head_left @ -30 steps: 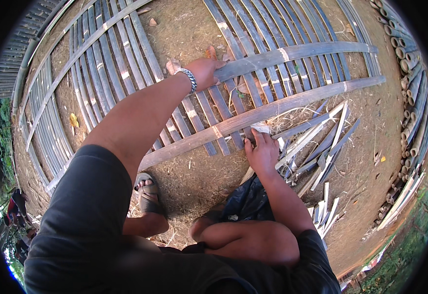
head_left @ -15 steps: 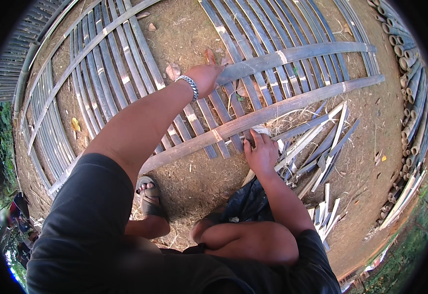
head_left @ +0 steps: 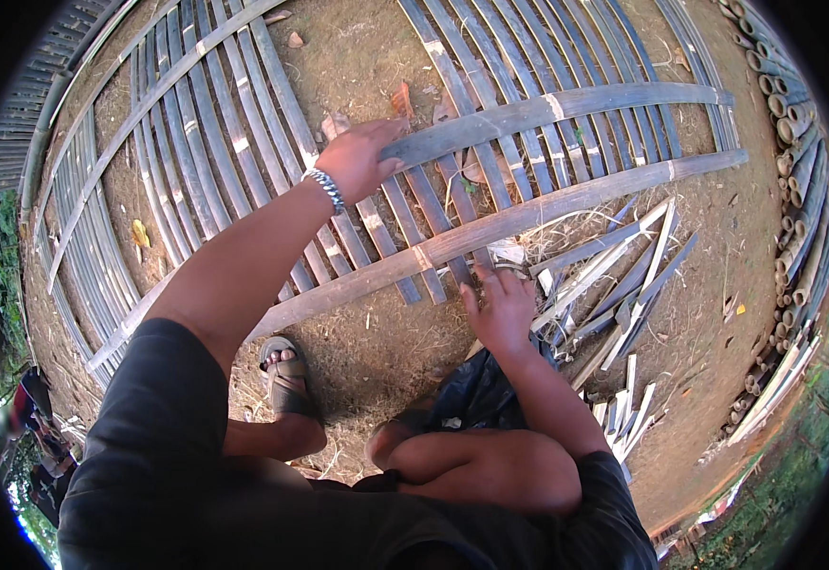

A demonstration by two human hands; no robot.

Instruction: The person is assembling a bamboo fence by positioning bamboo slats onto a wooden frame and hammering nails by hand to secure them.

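My left hand (head_left: 357,160) is closed over the left part of the upper bamboo crosspiece (head_left: 509,120), thumb on its near side; the crosspiece's left end is hidden under my hand. Below it, a second bamboo crosspiece (head_left: 528,215) runs across the row of split bamboo slats (head_left: 405,226). My right hand (head_left: 502,309) lies just under that lower crosspiece, fingers stretched out and apart. Its fingertips are at the near end of one bamboo slat (head_left: 480,257), apparently touching it.
Loose split bamboo pieces (head_left: 614,275) lie in a pile right of my right hand, beside a black plastic sheet (head_left: 476,389). Another slatted panel (head_left: 196,142) extends on the left. Bamboo poles (head_left: 794,180) are stacked along the right edge. My sandalled foot (head_left: 289,372) rests on bare soil.
My left hand has slid left along the upper crosspiece, baring more of it. My right hand has shifted slightly down and left, its fingers spreading.
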